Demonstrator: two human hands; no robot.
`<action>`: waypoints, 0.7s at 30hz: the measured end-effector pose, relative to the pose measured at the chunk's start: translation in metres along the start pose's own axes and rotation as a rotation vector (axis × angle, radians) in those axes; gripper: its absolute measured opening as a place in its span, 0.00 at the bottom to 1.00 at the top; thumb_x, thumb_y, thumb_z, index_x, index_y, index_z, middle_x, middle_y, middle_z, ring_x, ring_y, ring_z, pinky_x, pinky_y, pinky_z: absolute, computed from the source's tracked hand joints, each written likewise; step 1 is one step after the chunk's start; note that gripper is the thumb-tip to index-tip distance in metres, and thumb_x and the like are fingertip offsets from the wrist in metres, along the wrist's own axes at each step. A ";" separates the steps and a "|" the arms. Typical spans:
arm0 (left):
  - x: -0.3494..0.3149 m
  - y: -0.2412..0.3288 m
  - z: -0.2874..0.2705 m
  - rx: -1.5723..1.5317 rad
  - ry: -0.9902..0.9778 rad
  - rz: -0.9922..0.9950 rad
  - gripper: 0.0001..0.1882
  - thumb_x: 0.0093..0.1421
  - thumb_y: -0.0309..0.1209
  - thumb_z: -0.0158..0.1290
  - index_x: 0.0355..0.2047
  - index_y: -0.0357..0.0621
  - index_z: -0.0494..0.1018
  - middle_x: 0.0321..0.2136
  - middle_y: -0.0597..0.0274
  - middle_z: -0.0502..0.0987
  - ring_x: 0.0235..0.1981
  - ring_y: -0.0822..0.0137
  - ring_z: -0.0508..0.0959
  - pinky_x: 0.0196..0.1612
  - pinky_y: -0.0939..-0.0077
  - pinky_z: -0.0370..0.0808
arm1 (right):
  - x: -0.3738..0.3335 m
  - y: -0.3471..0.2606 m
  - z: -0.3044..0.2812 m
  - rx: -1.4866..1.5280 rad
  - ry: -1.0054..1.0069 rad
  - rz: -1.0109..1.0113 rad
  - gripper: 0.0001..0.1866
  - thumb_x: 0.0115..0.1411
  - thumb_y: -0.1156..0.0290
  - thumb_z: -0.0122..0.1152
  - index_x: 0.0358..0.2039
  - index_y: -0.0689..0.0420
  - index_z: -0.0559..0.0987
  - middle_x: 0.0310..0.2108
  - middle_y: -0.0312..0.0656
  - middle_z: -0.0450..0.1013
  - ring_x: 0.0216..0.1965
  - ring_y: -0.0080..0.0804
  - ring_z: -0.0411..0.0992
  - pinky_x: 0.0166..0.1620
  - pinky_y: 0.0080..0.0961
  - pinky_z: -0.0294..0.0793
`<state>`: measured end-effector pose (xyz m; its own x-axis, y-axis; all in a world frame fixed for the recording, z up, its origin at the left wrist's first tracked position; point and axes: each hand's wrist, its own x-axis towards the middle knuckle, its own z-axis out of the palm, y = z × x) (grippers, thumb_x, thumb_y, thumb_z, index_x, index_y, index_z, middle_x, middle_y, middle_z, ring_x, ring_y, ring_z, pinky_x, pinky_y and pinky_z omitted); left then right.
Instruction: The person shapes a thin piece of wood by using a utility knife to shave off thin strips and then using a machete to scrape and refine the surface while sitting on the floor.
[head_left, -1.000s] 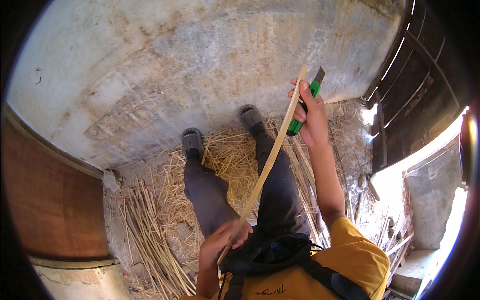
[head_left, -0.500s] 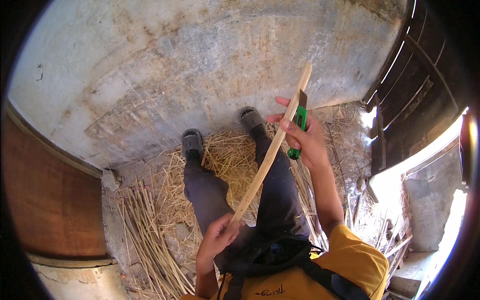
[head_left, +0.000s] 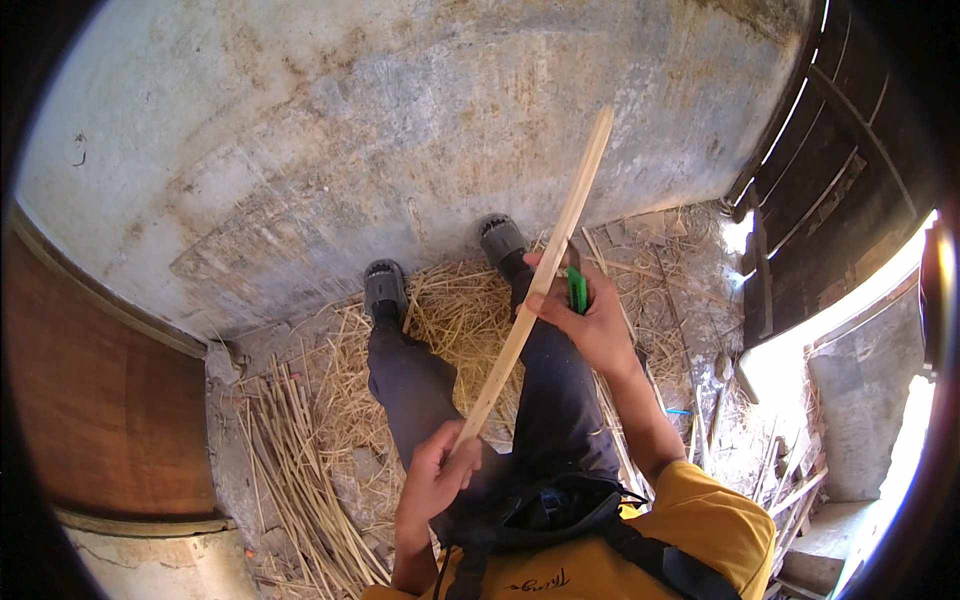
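A long pale wooden strip (head_left: 541, 285) slants from my lap up toward the wall, its far tip tapered. My left hand (head_left: 437, 470) is closed around its near end, above my left thigh. My right hand (head_left: 591, 312) holds a green utility knife (head_left: 577, 289), with thumb and fingers also against the strip near its middle. The knife lies on the right side of the strip. Part of the handle is covered by my fingers, and a short dark piece of the blade end shows above it.
Straw-like shavings (head_left: 460, 305) cover the floor around my shoes. A bundle of thin sticks (head_left: 300, 470) lies to the left. Ahead rises a stained wall (head_left: 400, 130); a brown wooden panel (head_left: 105, 390) stands at the left and dark boards (head_left: 835, 190) at the right.
My right hand has slid down the strip toward me, bringing the knife with it. The strip's far end has shifted slightly left and farther away. My left hand has barely moved.
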<state>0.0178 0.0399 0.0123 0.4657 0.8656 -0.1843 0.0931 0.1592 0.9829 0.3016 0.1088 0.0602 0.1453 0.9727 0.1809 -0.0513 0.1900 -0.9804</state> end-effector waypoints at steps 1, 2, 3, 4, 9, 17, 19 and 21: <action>-0.001 0.003 0.000 -0.004 -0.021 -0.028 0.11 0.74 0.28 0.50 0.52 0.37 0.75 0.23 0.70 0.73 0.20 0.82 0.69 0.22 0.84 0.64 | 0.001 -0.002 -0.002 0.000 0.000 0.001 0.28 0.62 0.75 0.71 0.62 0.58 0.75 0.35 0.33 0.80 0.38 0.17 0.75 0.46 0.18 0.74; -0.002 0.005 -0.001 -0.008 -0.041 -0.055 0.13 0.74 0.27 0.50 0.55 0.37 0.74 0.23 0.68 0.74 0.20 0.82 0.70 0.22 0.84 0.65 | 0.002 -0.009 -0.003 -0.002 0.056 0.007 0.26 0.62 0.74 0.70 0.61 0.59 0.75 0.34 0.34 0.81 0.33 0.15 0.73 0.40 0.17 0.72; -0.003 0.004 -0.004 -0.007 -0.039 -0.056 0.13 0.74 0.27 0.50 0.55 0.37 0.74 0.23 0.68 0.74 0.20 0.82 0.70 0.22 0.84 0.65 | 0.005 -0.013 -0.005 -0.004 0.112 0.013 0.25 0.63 0.73 0.70 0.60 0.59 0.76 0.33 0.34 0.81 0.29 0.14 0.71 0.34 0.15 0.70; -0.005 0.000 -0.008 -0.023 -0.070 -0.064 0.14 0.75 0.27 0.49 0.57 0.37 0.74 0.24 0.68 0.74 0.20 0.81 0.70 0.22 0.84 0.65 | 0.009 -0.013 -0.008 -0.002 0.110 0.013 0.25 0.63 0.73 0.70 0.60 0.59 0.76 0.33 0.34 0.81 0.29 0.14 0.71 0.34 0.15 0.70; -0.013 -0.003 -0.020 -0.073 -0.147 -0.133 0.18 0.77 0.36 0.47 0.57 0.35 0.74 0.25 0.67 0.74 0.20 0.80 0.69 0.23 0.84 0.65 | 0.034 -0.022 -0.027 0.167 0.217 -0.081 0.23 0.67 0.73 0.62 0.60 0.65 0.75 0.31 0.46 0.82 0.13 0.10 0.51 0.19 0.13 0.46; -0.019 -0.016 -0.028 -0.131 -0.158 -0.180 0.17 0.79 0.38 0.43 0.49 0.35 0.75 0.22 0.73 0.64 0.20 0.83 0.60 0.22 0.85 0.58 | 0.053 -0.032 -0.033 0.221 0.214 -0.121 0.23 0.69 0.68 0.60 0.61 0.63 0.76 0.32 0.47 0.84 0.14 0.10 0.52 0.19 0.13 0.50; -0.018 -0.017 -0.028 -0.133 -0.155 -0.175 0.17 0.79 0.37 0.43 0.50 0.35 0.75 0.23 0.73 0.65 0.21 0.83 0.61 0.23 0.86 0.58 | 0.052 -0.032 -0.031 0.125 0.196 -0.147 0.25 0.73 0.63 0.55 0.65 0.64 0.73 0.35 0.49 0.83 0.14 0.09 0.52 0.19 0.12 0.48; -0.017 -0.017 -0.029 -0.135 -0.153 -0.172 0.17 0.79 0.36 0.43 0.51 0.35 0.75 0.24 0.73 0.65 0.22 0.83 0.61 0.23 0.86 0.59 | 0.050 -0.032 -0.030 0.146 0.192 -0.129 0.24 0.72 0.65 0.57 0.63 0.63 0.74 0.35 0.48 0.84 0.15 0.09 0.53 0.19 0.13 0.50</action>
<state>-0.0170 0.0357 -0.0013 0.5815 0.7403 -0.3375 0.0687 0.3687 0.9270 0.3405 0.1468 0.0983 0.3434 0.8989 0.2721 -0.1601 0.3415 -0.9261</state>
